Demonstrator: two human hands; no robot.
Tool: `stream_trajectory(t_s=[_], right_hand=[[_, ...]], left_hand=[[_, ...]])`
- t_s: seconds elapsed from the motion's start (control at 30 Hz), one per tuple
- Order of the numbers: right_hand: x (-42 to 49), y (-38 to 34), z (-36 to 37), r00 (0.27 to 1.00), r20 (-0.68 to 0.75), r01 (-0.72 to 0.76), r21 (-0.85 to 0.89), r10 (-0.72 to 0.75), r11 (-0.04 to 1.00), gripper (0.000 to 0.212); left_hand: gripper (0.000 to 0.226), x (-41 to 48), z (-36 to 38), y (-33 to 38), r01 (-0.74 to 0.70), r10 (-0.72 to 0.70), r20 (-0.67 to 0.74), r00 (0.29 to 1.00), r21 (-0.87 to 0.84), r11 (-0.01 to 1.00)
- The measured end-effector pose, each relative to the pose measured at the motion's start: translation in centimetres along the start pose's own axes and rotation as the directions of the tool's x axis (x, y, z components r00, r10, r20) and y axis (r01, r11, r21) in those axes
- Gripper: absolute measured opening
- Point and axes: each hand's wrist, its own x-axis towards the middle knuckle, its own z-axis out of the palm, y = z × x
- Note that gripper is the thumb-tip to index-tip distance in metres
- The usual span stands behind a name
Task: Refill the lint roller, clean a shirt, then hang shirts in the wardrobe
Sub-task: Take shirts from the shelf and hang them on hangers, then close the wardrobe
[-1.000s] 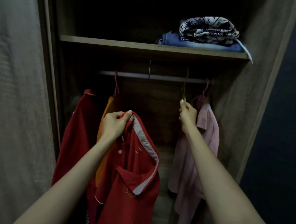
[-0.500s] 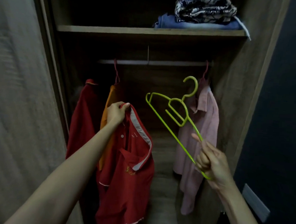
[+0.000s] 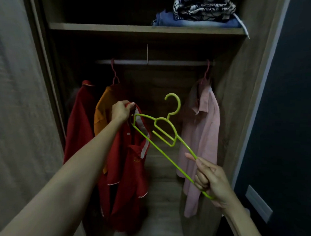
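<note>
Red shirt is mid-hanging: left hand pinches its collar, right hand grips the green hanger, which probably needs feeding into the neck next.

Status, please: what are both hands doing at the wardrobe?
Left hand grips red polo shirt by collar. Right hand holds green plastic hanger, tip at collar. Shirt not yet on. Nothing blocking.

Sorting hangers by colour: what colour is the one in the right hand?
Bright green hanger, clearest in the head view.
</note>
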Motion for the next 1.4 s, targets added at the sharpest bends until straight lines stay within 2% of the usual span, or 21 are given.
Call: stream_trajectory(t_s=[0.17,0.27,0.33,0.43,0.5,0.57,0.63,0.7,0.73,0.77,0.8,0.83,0.87,0.9,0.93,0.97,1.1,1.17,1.23,1.33,1.4], right_hand=[[2.0,0.1,0.8,0.999,-0.03,0.015,-0.016,-0.015,1.0,0.033],[2.6,-0.2,0.8,1.0,-0.026,0.015,0.032,-0.014,0.999,0.034],[2.7,-0.7,0.2,1.0,-0.006,0.013,0.104,-0.012,0.995,0.036],[2.6,-2.0,-1.2,0.999,0.029,0.024,0.164,-0.029,0.986,0.036],[2.8,-2.8,-2.0,0.998,0.044,0.033,0.149,-0.04,0.988,0.035],[3.4,-3.2,-2.9,0.999,0.042,0.03,0.084,-0.033,0.996,0.035],[3.9,-3.8,-4.0,0.999,0.018,0.051,-0.045,-0.05,0.998,0.035],[4.5,-4.8,-4.8,0.99,-0.032,0.122,-0.268,-0.135,0.956,0.035],[4.8,-5.3,-5.0,0.975,-0.063,0.171,-0.409,-0.215,0.896,0.03],[5.1,-5.6,-4.9,0.939,-0.112,0.214,-0.546,-0.324,0.81,0.022],[5.3,-5.5,-4.6,0.868,-0.186,0.229,-0.673,-0.461,0.703,0.017],[5.3,-5.0,-4.0,0.74,-0.266,0.221,-0.772,-0.618,0.596,0.019],[4.9,-4.2,-3.0,0.574,-0.317,0.2,-0.84,-0.755,0.505,0.021],[4.3,-3.1,-1.6,0.429,-0.328,0.179,-0.883,-0.842,0.435,0.02],[3.7,-1.7,-0.2,0.354,-0.318,0.166,-0.904,-0.879,0.394,0.02],[3.2,-0.2,1.0,0.349,-0.307,0.161,-0.911,-0.885,0.38,0.021],[2.3,4.2,3.2,0.455,-0.295,0.092,-0.923,-0.84,0.374,0.022],[2.3,5.5,4.0,0.505,-0.254,0.12,-0.926,-0.825,0.358,0.021],[2.5,6.7,5.3,0.593,-0.247,0.156,-0.898,-0.766,0.411,0.02],[3.4,8.7,7.1,0.797,-0.31,0.04,-0.83,-0.518,0.557,0.041],[4.3,9.8,7.1,0.866,-0.353,-0.08,-0.799,-0.355,0.596,0.04]], left_hand=[[0.024,-3.7,0.7,3.3,-0.312,0.31,0.033,0.95,0.051,0.949],[0.023,-6.0,0.9,5.1,-0.46,0.462,0.029,0.886,-0.045,0.887],[0.024,-6.5,0.7,5.6,-0.565,0.565,0.05,0.823,-0.009,0.825],[0.032,-5.1,-0.3,6.1,-0.689,0.652,0.24,0.719,0.127,0.713],[0.039,-4.1,-0.8,6.6,-0.755,0.679,0.357,0.642,0.141,0.64],[0.04,-3.7,-0.9,6.8,-0.781,0.685,0.414,0.6,0.115,0.614],[0.039,-3.8,-0.9,6.7,-0.775,0.687,0.411,0.6,0.082,0.627],[0.04,-4.0,-1.1,6.5,-0.77,0.706,0.359,0.61,0.058,0.636],[0.039,-4.1,-1.2,6.5,-0.764,0.711,0.332,0.62,0.051,0.643],[0.038,-4.3,-1.3,6.5,-0.755,0.709,0.308,0.635,0.052,0.654],[0.035,-4.4,-1.4,6.6,-0.745,0.704,0.284,0.652,0.063,0.664],[0.032,-4.6,-1.5,6.8,-0.733,0.697,0.256,0.67,0.075,0.676],[0.031,-4.8,-1.7,7.0,-0.72,0.69,0.227,0.688,0.085,0.689],[0.03,-4.9,-1.9,7.3,-0.708,0.683,0.198,0.703,0.1,0.699],[0.031,-5.1,-2.3,7.5,-0.703,0.683,0.171,0.711,0.123,0.701],[0.031,-5.2,-2.7,7.8,-0.701,0.685,0.149,0.713,0.15,0.697],[0.033,-5.6,-4.1,7.5,-0.691,0.686,0.116,0.719,0.232,0.685],[0.032,-5.9,-4.5,7.0,-0.657,0.654,0.098,0.75,0.216,0.722],[0.032,-6.3,-5.0,6.4,-0.634,0.632,0.078,0.771,0.186,0.75],[0.033,-6.8,-5.9,5.8,-0.613,0.612,0.061,0.789,0.144,0.777],[0.033,-7.0,-6.7,5.3,-0.6,0.599,0.05,0.8,0.116,0.792]])
